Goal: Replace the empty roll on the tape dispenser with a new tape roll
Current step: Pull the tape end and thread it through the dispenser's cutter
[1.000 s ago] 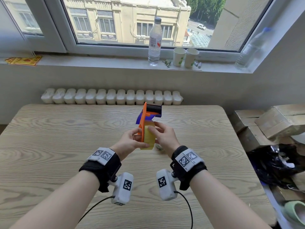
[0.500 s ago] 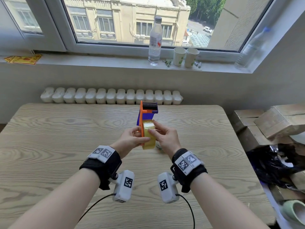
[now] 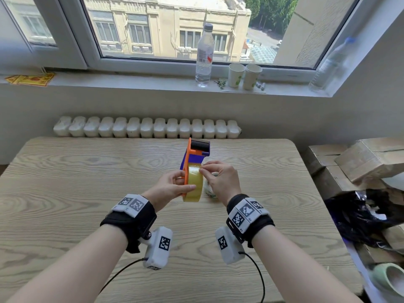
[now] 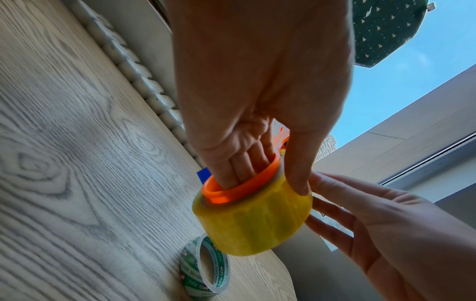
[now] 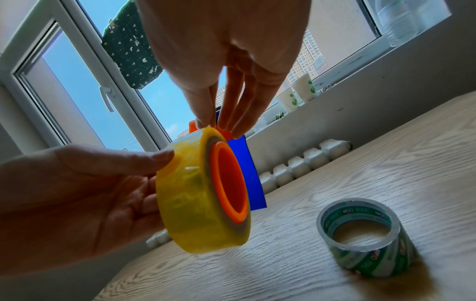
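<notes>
I hold an orange and blue tape dispenser [image 3: 197, 153] upright above the wooden table [image 3: 87, 182]. A yellow tape roll [image 3: 195, 184] sits on its orange hub [image 5: 226, 183]. My left hand [image 3: 168, 189] grips the dispenser, fingers inside the hub [image 4: 242, 187] and thumb on the yellow roll [image 4: 255, 220]. My right hand [image 3: 220, 182] pinches the roll's top edge with thumb and fingertips [image 5: 206, 122]. The empty green-and-white roll [image 5: 365, 236] lies on the table under my right hand, partly hidden in the head view.
A white radiator [image 3: 146, 127] runs behind the table's far edge. A bottle [image 3: 204, 55] and two paper cups [image 3: 244, 76] stand on the windowsill. Cardboard boxes [image 3: 360, 162] and a black bag [image 3: 367, 217] crowd the right side.
My right hand has moved from the yellow roll's side face up to its top edge. The dispenser has turned slightly in my left hand, and the roll sits further onto the hub.
</notes>
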A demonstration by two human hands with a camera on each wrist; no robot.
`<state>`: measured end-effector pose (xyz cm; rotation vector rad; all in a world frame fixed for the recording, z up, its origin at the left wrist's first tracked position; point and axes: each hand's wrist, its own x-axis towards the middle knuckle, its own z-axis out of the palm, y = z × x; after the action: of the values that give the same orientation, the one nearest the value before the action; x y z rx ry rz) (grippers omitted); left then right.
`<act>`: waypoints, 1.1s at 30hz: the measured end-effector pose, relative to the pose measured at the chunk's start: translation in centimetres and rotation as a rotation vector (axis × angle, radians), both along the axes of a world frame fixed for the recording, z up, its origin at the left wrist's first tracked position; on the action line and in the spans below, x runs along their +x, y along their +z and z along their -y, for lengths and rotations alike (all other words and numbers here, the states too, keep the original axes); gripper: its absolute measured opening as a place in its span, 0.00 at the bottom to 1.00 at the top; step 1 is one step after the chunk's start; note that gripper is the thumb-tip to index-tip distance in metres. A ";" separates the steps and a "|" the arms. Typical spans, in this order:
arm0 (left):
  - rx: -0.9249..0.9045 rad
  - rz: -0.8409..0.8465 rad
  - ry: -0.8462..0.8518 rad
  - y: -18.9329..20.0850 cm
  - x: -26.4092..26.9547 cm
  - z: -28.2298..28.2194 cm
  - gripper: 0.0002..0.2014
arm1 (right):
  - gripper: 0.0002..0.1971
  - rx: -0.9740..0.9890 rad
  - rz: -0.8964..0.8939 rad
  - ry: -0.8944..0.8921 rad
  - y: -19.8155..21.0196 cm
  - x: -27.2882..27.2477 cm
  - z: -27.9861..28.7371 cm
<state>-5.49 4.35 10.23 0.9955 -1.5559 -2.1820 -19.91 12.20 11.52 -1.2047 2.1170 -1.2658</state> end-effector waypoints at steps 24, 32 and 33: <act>-0.081 0.079 -0.019 -1.8 0.6 -0.9 0.17 | 0.01 0.195 0.029 0.080 -0.8 0.9 -0.1; -0.165 0.085 -0.046 -1.5 0.6 -0.6 0.17 | 0.15 0.123 0.046 -0.030 -0.3 1.0 -0.1; -0.182 0.090 -0.044 -1.6 0.6 -0.5 0.17 | 0.19 0.114 0.051 -0.033 -0.3 0.9 -0.2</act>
<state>-4.86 4.85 8.60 1.0230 -1.7964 -2.0055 -18.97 12.38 11.24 -1.0831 2.1493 -1.1593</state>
